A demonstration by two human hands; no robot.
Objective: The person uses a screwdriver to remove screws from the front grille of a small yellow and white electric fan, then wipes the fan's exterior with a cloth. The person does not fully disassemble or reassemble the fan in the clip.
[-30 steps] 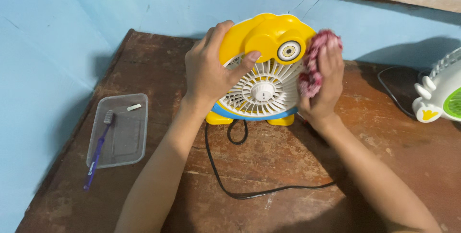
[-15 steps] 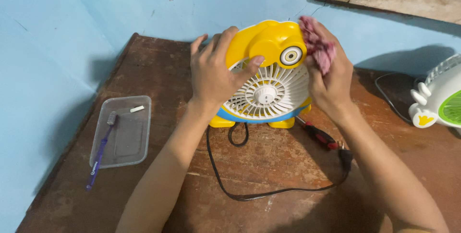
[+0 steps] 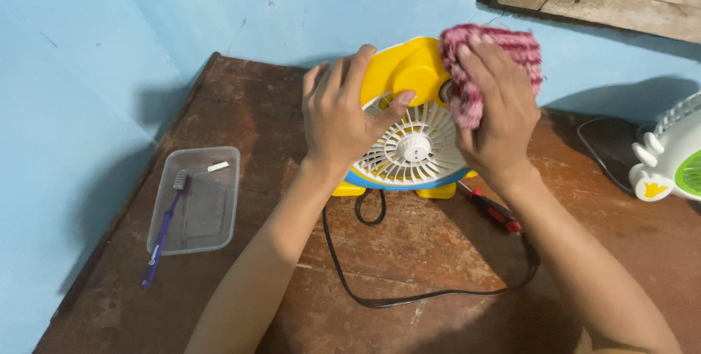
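Observation:
A small yellow desk fan (image 3: pixel 409 69) with a white round grille (image 3: pixel 413 148) stands on a brown wooden table (image 3: pixel 241 113). My left hand (image 3: pixel 342 117) grips the fan's left side, thumb resting on the grille. My right hand (image 3: pixel 496 117) presses a pink-and-red striped cloth (image 3: pixel 467 55) against the fan's upper right part. The fan's black cord (image 3: pixel 409 297) loops over the table toward me.
A clear plastic tray (image 3: pixel 204 208) with a purple toothbrush (image 3: pixel 162 233) lies at the left. A red-handled screwdriver (image 3: pixel 493 209) rests behind my right wrist. Another white and green fan (image 3: pixel 675 157) stands at the right edge. Blue walls close the left and back.
My right hand with the cloth has slid up from the fan's right side to its upper right. The left hand has kept its grip on the fan.

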